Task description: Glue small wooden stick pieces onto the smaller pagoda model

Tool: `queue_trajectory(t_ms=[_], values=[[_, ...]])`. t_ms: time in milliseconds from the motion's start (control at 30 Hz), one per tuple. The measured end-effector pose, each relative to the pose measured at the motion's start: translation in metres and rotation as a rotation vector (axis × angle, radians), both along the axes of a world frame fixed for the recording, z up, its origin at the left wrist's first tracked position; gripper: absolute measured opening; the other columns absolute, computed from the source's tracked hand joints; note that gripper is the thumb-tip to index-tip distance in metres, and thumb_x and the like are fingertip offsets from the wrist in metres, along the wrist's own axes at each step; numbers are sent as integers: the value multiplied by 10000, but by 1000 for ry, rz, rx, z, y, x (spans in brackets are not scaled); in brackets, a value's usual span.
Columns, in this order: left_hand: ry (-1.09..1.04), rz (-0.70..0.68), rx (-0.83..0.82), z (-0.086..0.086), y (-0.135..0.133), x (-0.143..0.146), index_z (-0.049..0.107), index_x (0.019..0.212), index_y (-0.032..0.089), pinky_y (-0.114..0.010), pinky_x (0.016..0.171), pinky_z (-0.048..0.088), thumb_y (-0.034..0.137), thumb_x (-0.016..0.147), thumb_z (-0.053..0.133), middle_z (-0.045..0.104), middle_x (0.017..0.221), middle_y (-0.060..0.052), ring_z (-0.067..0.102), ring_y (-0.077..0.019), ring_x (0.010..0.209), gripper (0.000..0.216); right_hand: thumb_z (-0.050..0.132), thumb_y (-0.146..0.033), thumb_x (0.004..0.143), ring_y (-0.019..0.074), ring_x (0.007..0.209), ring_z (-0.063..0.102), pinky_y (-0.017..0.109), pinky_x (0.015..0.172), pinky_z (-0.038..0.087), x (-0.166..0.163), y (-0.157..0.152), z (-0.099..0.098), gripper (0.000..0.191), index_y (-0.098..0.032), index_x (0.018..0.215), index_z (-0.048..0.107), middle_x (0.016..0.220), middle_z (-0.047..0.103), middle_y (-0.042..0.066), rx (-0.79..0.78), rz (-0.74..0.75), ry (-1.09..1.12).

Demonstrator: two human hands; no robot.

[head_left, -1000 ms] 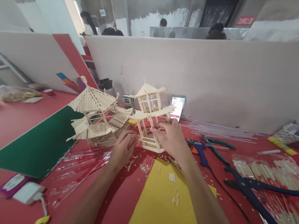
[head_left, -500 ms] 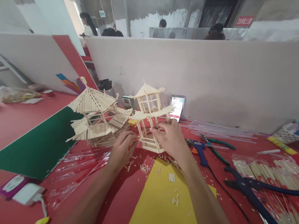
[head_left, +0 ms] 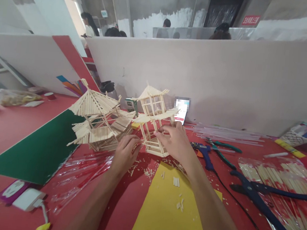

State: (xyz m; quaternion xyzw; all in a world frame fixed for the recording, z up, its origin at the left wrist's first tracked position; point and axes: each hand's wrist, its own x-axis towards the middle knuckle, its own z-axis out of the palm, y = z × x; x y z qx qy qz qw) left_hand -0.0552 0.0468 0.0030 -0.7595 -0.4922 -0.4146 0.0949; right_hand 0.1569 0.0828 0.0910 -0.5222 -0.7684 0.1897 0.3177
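Little room between pavilion (head_left: pixel 98 106) and tower (head_left: pixel 157 117)

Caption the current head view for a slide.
Right hand at a slim stick tower, left hand close by, a wider stick pavilion alongside on a red table.

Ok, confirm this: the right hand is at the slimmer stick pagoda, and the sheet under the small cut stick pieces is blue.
Not quite: the head view shows that the sheet under the small cut stick pieces is yellow, not blue. The right hand is indeed at the slimmer stick pagoda.
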Motion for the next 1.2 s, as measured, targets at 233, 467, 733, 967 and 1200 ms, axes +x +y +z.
queue_trajectory(t_ms=[233,467,733,967,1200], values=[[-4,18,5,-2,0,0,620,976,219,-370,920,488,189,905,587,644,1030,-61,605,-199,995,84,585,-505,886,333,1044,503,502,860,461,1,2,-2,283,-268,927,734,968,491,110,22,4,-12],[-6,19,9,0,0,1,614,969,219,-370,915,487,181,905,583,643,1025,-61,603,-201,993,80,587,-502,887,317,1020,507,496,861,462,0,1,-1,280,-271,938,736,978,492,108,20,-4,-8],[-5,30,11,0,-1,2,613,967,222,-368,913,484,183,903,594,639,1024,-56,601,-200,986,78,585,-495,887,331,1087,500,496,904,446,1,2,0,280,-268,954,736,1002,494,115,-12,8,6],[-23,20,5,0,0,2,615,965,218,-359,908,488,185,902,601,634,1023,-56,600,-196,981,72,599,-481,885,328,1089,506,493,914,436,1,1,0,270,-263,966,736,1017,509,118,-12,10,9],[-105,-39,-1,2,-1,1,641,969,214,-336,900,495,174,907,597,622,1015,-50,603,-178,985,87,583,-494,888,316,1091,498,478,921,431,2,1,2,289,-262,962,737,1022,491,108,-51,19,0]])
